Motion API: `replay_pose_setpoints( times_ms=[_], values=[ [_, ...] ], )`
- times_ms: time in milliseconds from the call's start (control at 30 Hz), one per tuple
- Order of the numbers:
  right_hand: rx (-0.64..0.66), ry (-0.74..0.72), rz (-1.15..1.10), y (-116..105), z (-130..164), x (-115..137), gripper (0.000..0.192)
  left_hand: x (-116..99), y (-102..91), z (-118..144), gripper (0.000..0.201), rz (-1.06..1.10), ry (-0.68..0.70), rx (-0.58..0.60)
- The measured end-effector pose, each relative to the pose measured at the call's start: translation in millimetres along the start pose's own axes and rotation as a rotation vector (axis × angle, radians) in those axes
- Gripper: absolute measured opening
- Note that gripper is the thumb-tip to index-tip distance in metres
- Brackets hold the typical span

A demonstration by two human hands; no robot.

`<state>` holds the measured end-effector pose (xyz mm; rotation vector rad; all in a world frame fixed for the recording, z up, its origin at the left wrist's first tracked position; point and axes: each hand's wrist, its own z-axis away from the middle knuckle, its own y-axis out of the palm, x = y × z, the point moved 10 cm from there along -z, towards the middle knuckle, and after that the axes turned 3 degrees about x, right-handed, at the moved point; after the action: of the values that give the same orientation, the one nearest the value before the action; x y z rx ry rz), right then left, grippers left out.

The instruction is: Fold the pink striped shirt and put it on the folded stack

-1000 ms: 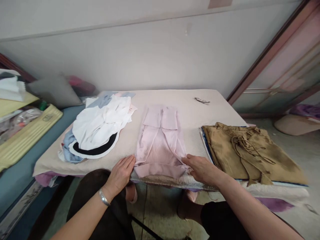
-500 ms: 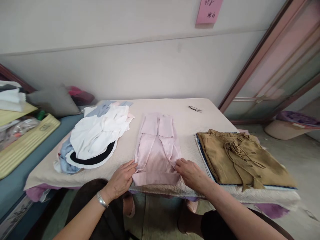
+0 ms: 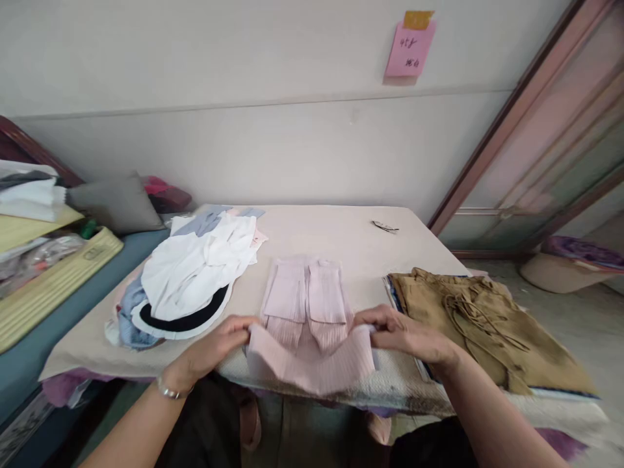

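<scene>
Pink ribbed garment [image 3: 307,325]: its near hem, flat a second ago, is now lifted (folding upward). Left hand [image 3: 214,348] and right hand [image 3: 404,335] fingers pinch its corners.

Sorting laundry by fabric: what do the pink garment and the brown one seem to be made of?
The pink garment, gripped by both hands, looks like a soft, matte ribbed knit: fine lengthwise ribs show. The brown garment looks like a thin woven cloth, perhaps linen or cotton: creased, matte, with drawstring ties.
</scene>
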<state>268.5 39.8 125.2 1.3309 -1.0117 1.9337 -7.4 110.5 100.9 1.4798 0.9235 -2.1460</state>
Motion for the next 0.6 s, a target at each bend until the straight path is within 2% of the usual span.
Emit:
replay_pose_setpoints(
  times_ms=[67, 167, 233, 300, 433, 500, 600],
  values=[
    [-0.127, -0.011, -0.19, -33, -33, -15, 0.017, 4, -28.0, -40, 0.03, 0.251, -0.011, -0.155],
    [-0.445, 0.094, -0.387, -84, -84, -64, 0.03, 25, -56.3, -104, 0.035, 0.471, -0.014, -0.337],
    [-0.611, 0.159, -0.451, -103, -110, -99, 0.038, 43, -66.5, -139, 0.038, 0.514, -0.01, -0.421],
    [-0.691, 0.203, -0.463, -109, -129, -128, 0.041, 62, -69.2, -164, 0.04, 0.508, -0.042, -0.458],
    [-0.779, 0.288, -0.411, -114, -139, -167, 0.037, 90, -74.2, -186, 0.038, 0.41, -0.134, -0.549],
    [-0.812, 0.311, -0.354, -119, -138, -175, 0.034, 91, -76.6, -191, 0.034, 0.386, -0.123, -0.579],
    [-0.844, 0.303, -0.279, -125, -138, -176, 0.029, 85, -74.0, -201, 0.03, 0.399, -0.079, -0.564]
  ],
)
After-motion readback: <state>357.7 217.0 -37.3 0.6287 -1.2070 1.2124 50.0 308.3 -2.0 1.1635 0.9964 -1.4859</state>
